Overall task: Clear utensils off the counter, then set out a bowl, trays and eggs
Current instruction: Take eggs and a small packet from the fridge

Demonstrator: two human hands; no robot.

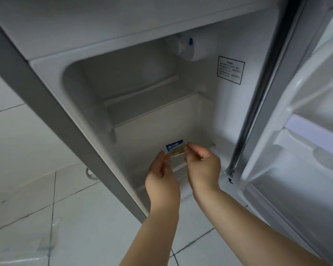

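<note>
Both my hands reach into the bottom of an open small fridge [161, 116]. Between them is a small box [175, 149] with a blue label and a greenish side, probably an egg carton, mostly hidden by my fingers. My left hand [161, 177] touches its left end with straight fingers. My right hand [202, 166] pinches its right end with curled fingers. No eggs, bowl or trays are visible.
The fridge door [306, 131] stands open to the right, with moulded shelves. A thermostat knob [188, 47] and a printed label [230, 69] sit on the inner right wall. Pale floor tiles [23, 160] lie to the left, with a clear plastic bag [27, 244] at lower left.
</note>
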